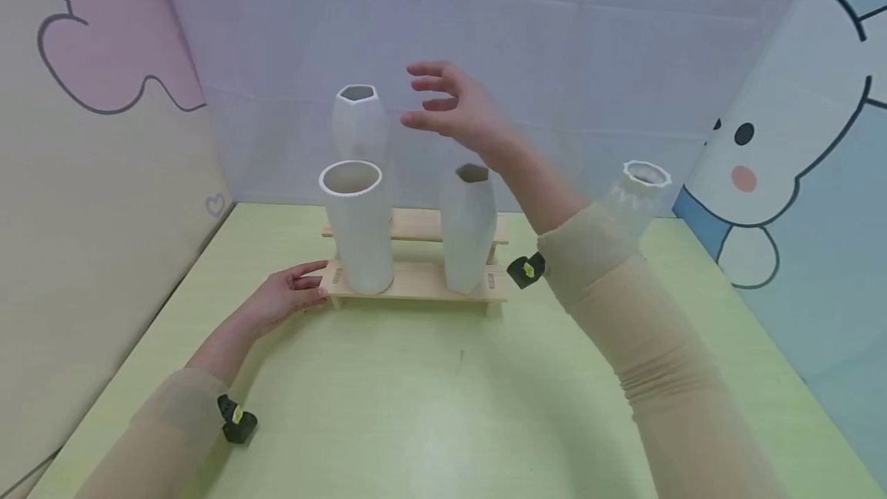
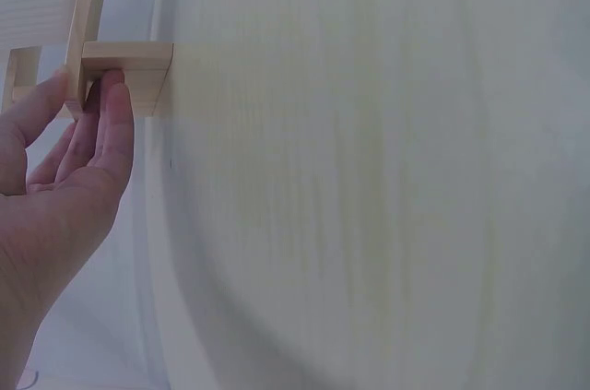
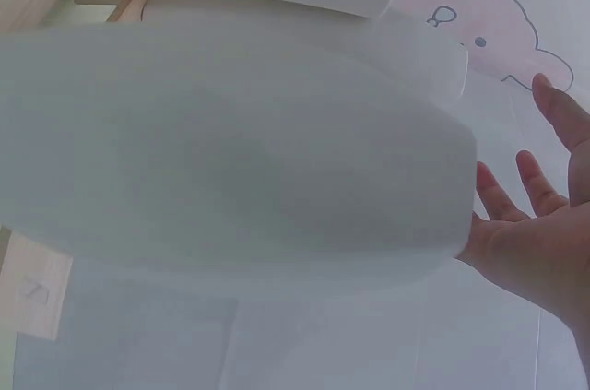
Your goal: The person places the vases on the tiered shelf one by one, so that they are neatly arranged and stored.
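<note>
A two-step wooden stand (image 1: 423,281) carries three white vases. My left hand (image 1: 284,299) holds its left end; in the left wrist view the thumb lies against the board's edge and the fingers reach beneath it. On the lower step are a round-mouthed vase (image 1: 360,241) at left and a faceted vase (image 1: 470,229) at right. Another faceted vase (image 1: 360,125) stands behind, on the upper step at left. Above the front right vase my right hand (image 1: 460,110) hovers with spread, slightly bent fingers, holding nothing. That vase fills much of the right wrist view.
A white vase with a scalloped rim (image 1: 646,174) stands at the right, partly hidden by my right sleeve. The pale table (image 1: 416,414) extends in front of the stand. A pale cloth backdrop (image 1: 554,60) hangs behind, with cartoon-printed panels at both sides.
</note>
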The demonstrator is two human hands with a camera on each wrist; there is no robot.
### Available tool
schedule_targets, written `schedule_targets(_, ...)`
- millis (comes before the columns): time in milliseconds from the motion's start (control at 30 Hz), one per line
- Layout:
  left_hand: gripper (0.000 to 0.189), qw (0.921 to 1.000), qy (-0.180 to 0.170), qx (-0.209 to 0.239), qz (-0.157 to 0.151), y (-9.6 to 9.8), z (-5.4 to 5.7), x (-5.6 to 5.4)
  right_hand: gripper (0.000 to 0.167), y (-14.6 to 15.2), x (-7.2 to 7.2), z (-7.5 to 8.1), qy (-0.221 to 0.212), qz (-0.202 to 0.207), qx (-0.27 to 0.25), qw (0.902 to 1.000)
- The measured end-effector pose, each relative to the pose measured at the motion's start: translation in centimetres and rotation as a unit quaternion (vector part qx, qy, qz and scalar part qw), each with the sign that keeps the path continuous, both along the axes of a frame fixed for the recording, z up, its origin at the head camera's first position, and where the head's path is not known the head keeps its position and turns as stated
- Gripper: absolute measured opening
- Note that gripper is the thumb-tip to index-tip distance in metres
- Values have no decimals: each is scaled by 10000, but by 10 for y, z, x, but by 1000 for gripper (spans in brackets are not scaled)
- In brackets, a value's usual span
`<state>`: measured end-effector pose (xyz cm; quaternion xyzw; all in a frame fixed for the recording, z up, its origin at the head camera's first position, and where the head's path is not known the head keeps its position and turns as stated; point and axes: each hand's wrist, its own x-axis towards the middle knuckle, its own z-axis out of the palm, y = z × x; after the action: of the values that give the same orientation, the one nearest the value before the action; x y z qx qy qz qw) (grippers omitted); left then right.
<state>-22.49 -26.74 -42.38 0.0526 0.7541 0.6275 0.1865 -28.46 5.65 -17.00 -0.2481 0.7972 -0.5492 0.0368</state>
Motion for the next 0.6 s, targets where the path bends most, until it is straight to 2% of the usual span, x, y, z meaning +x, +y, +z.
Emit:
schedule_targets(233, 68, 10000, -8, 3, -51, 2, 3, 0, 64, 33, 5, 4, 276, 5, -19, 9996)
schedule_targets(433, 67, 10000, -1, -31, -38, 2, 4, -1, 63, 66, 10, 3, 266, -114, -226, 9993)
schedule_targets(600, 69, 10000, -3, -47, -48, 1, 4, -2, 60, 95, 18, 3, 362, -211, -176, 9990)
